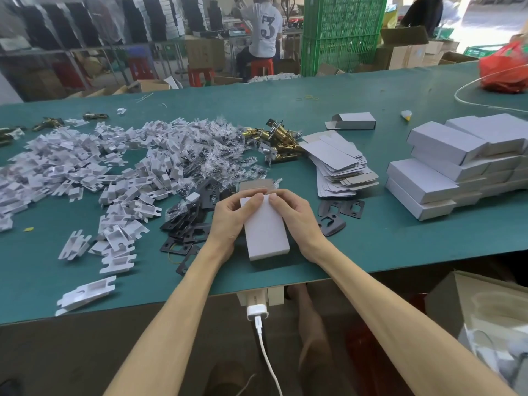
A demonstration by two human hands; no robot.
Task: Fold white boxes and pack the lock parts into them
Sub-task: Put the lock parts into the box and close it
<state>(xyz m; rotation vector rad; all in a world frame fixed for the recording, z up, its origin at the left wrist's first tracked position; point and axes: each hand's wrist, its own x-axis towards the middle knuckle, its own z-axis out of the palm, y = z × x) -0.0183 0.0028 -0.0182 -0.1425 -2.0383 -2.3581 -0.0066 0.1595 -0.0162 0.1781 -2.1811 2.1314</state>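
Your white box (267, 232) lies on the surface (371, 241) squarely between your hands, long axis pointing away from you, with the left hand (231, 221) and right hand (297, 218) equally near, each curled round one long side, fingertips pressing its far end.

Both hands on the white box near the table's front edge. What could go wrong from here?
1. The left hand and right hand both grip the far end of the white box. Uneven pressure there could crease that end or leave it badly closed.
2. The box lies close to the near edge of the green table, so a pull toward the body might slide it off.
3. The stack of finished boxes is staggered, and adding one carelessly may tip it.
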